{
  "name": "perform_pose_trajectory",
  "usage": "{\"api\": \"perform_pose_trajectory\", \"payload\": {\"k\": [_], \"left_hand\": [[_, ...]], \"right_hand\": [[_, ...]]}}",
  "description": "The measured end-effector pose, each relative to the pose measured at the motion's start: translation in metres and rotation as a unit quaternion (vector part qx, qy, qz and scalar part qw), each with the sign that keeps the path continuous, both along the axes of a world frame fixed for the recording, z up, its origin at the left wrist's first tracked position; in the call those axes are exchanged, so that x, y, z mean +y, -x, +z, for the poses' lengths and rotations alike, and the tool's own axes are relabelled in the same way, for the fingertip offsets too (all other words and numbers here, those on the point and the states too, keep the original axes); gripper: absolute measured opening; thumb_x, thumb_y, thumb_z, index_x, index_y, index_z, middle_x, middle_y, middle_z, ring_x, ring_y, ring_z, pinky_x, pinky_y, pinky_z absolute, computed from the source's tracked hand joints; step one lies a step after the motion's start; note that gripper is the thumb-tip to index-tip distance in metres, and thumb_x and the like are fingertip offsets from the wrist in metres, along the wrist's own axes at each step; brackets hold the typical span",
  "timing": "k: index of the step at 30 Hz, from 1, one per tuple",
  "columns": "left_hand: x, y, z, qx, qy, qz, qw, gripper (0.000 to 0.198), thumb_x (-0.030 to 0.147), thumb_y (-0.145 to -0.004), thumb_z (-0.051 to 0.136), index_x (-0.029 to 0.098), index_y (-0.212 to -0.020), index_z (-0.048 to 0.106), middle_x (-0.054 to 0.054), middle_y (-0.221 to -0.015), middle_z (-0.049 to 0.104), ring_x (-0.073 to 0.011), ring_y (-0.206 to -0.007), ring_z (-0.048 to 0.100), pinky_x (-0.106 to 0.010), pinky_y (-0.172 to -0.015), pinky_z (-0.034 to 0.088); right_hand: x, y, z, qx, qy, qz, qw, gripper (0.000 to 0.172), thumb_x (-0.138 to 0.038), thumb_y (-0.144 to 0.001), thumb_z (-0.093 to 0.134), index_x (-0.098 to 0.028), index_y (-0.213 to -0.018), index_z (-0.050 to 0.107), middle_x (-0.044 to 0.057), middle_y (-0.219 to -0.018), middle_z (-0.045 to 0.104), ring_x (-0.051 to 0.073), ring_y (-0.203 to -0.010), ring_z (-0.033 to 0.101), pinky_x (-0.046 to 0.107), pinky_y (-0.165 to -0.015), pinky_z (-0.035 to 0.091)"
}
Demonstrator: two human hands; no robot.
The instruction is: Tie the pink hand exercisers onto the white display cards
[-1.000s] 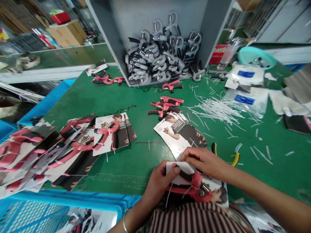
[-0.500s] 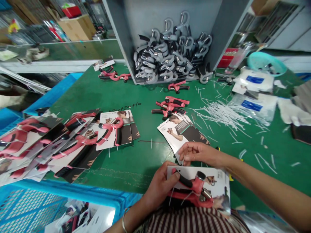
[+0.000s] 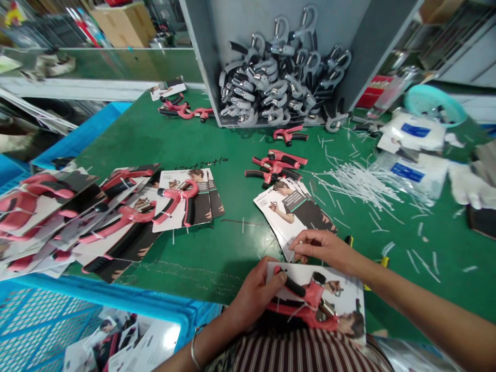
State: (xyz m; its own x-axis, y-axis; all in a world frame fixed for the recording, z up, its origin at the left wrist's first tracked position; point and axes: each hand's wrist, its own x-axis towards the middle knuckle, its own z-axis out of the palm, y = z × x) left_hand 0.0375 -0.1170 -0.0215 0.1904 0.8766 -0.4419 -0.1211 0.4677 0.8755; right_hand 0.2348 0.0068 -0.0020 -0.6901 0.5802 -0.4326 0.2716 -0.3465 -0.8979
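My left hand point(image 3: 258, 289) holds a printed backing card point(image 3: 351, 299) at its left end, low in front of my striped clothing. The thumb presses on a red-and-black hand grip strengthener point(image 3: 315, 292) lying on that card. A white cable tie point(image 3: 297, 310) crosses the strengthener's handle. Just above the card's top edge is my right hand point(image 3: 320, 248), its thumb and fingers pinched together. A tiny whitish bit shows at those fingertips, too small to name. Behind the right hand lies a fanned stack of cards point(image 3: 287, 206), with several loose red strengtheners point(image 3: 275, 165) beyond it.
Carded strengtheners point(image 3: 124, 217) are piled at the left. White cable ties point(image 3: 356, 186) lie scattered to the right, near plastic bags point(image 3: 416, 173) and a turquoise bowl point(image 3: 434, 106). A grey bin point(image 3: 205, 67) of grey strengtheners stands behind. A blue crate point(image 3: 194, 315) is at lower left.
My right hand has risen slightly from the card's edge, and the thin white strip at its fingertips no longer shows. My left hand still holds the card. The view has shifted a little.
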Motion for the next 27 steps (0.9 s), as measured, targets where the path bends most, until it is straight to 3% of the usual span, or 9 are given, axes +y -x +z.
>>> {"api": "perform_pose_trajectory", "payload": {"k": [4, 7, 11, 16, 21, 27], "left_hand": [[-0.001, 0.001, 0.004, 0.012, -0.029, -0.020, 0.999, 0.024, 0.039, -0.091, 0.055, 0.017, -0.100, 0.057, -0.002, -0.090, 0.060, -0.0166, -0.082, 0.054, -0.026, -0.073, 0.043], [-0.002, 0.000, 0.008, 0.045, -0.061, -0.020, 0.997, 0.026, 0.037, -0.092, 0.054, 0.019, -0.110, 0.057, -0.004, -0.099, 0.061, -0.0192, -0.090, 0.055, -0.029, -0.080, 0.043], [-0.002, -0.001, 0.012, 0.080, -0.080, -0.037, 0.993, 0.039, 0.036, -0.093, 0.053, 0.022, -0.129, 0.048, -0.005, -0.108, 0.060, -0.0216, -0.097, 0.055, -0.032, -0.087, 0.043], [0.000, 0.000, 0.020, 0.087, -0.102, -0.069, 0.989, 0.049, 0.038, -0.094, 0.052, 0.023, -0.138, 0.040, -0.008, -0.122, 0.059, -0.0239, -0.107, 0.055, -0.037, -0.098, 0.040], [0.002, 0.000, 0.021, 0.079, -0.113, -0.075, 0.988, 0.059, 0.038, -0.094, 0.052, 0.024, -0.147, 0.031, -0.009, -0.144, 0.048, -0.0272, -0.129, 0.045, -0.042, -0.112, 0.029], [0.003, 0.001, 0.016, 0.071, -0.116, -0.086, 0.987, 0.063, 0.036, -0.094, 0.051, 0.024, -0.150, 0.025, -0.008, -0.147, 0.046, -0.0264, -0.131, 0.044, -0.041, -0.113, 0.029]], "right_hand": [[0.000, -0.005, 0.007, 0.046, 0.087, 0.063, 0.993, 0.037, -0.048, -0.087, 0.064, -0.014, -0.100, 0.071, 0.004, -0.083, 0.069, 0.014, -0.078, 0.061, 0.027, -0.076, 0.047], [-0.002, -0.008, 0.009, 0.053, 0.151, 0.044, 0.986, 0.037, -0.049, -0.089, 0.061, -0.014, -0.097, 0.072, 0.004, -0.083, 0.068, 0.013, -0.076, 0.060, 0.024, -0.071, 0.046], [-0.002, -0.009, 0.010, 0.026, 0.198, 0.021, 0.980, 0.030, -0.038, -0.077, 0.077, -0.014, -0.095, 0.072, 0.002, -0.081, 0.067, 0.011, -0.070, 0.058, 0.021, -0.062, 0.044], [0.004, -0.001, 0.012, 0.009, 0.169, 0.030, 0.985, 0.028, -0.034, -0.072, 0.081, -0.015, -0.091, 0.070, -0.001, -0.073, 0.064, 0.009, -0.063, 0.053, 0.020, -0.056, 0.039], [0.010, 0.010, 0.005, -0.005, 0.160, 0.051, 0.986, 0.028, -0.033, -0.069, 0.082, -0.014, -0.084, 0.067, -0.002, -0.072, 0.063, 0.008, -0.061, 0.051, 0.020, -0.057, 0.038], [0.008, 0.015, -0.005, -0.027, 0.195, 0.036, 0.980, 0.026, -0.031, -0.069, 0.081, -0.012, -0.079, 0.067, -0.003, -0.066, 0.060, 0.005, -0.054, 0.046, 0.018, -0.050, 0.032]]}}
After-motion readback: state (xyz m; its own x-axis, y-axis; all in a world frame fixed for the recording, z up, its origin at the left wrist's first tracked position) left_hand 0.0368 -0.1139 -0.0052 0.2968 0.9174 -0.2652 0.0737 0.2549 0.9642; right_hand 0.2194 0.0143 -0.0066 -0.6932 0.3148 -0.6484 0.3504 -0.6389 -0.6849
